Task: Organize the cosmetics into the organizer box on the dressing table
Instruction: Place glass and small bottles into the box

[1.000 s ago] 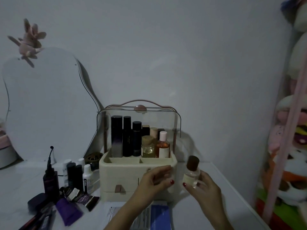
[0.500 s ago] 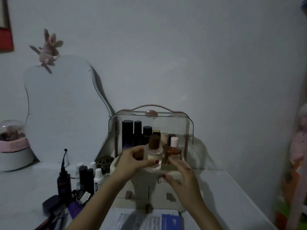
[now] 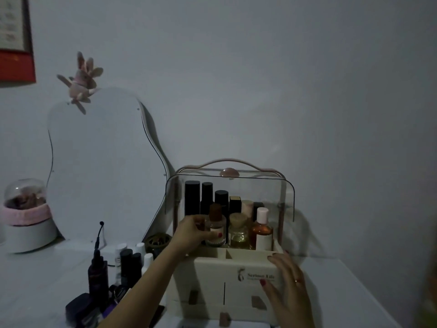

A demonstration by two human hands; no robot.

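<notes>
A: Curled round the small clear bottle [image 3: 215, 229], my left hand [image 3: 192, 233] holds it by the body, thumb across the front, brown cap up. Bottle upright, inside the top tray of the organizer box [image 3: 236, 275], front row, left end.

B: Is it resting on the tray floor?

A: Cannot tell. Its base is hidden behind the tray's front wall and my fingers.

B: Right hand?

A: My right hand [image 3: 287, 284] lies with fingers spread and straight against the front right corner of the box, over the printed logo, pinching nothing. Fingertips reach the top edge.

B: Neighbours of the bottle?

A: Just to its right, a yellowish bottle with a cork-coloured stopper [image 3: 238, 230], then an amber bottle with a pale cap [image 3: 261, 229]. Behind them, a row of tall dark tubes [image 3: 192, 197]. All stand upright under the raised clear lid [image 3: 260, 185], which carries a curved handle on top.

B: What remains outside the box?

A: On the dressing table [image 3: 343, 292], left of the box: a cluster of small dark and white bottles [image 3: 128, 261], a dark dropper bottle [image 3: 98, 276] near them, and a dark compact [image 3: 79, 308] at the front edge. A curvy mirror [image 3: 99, 166] leans on the wall behind, with a plush rabbit [image 3: 81, 82] on its top. Far left, a domed ornament [image 3: 24, 209].
</notes>
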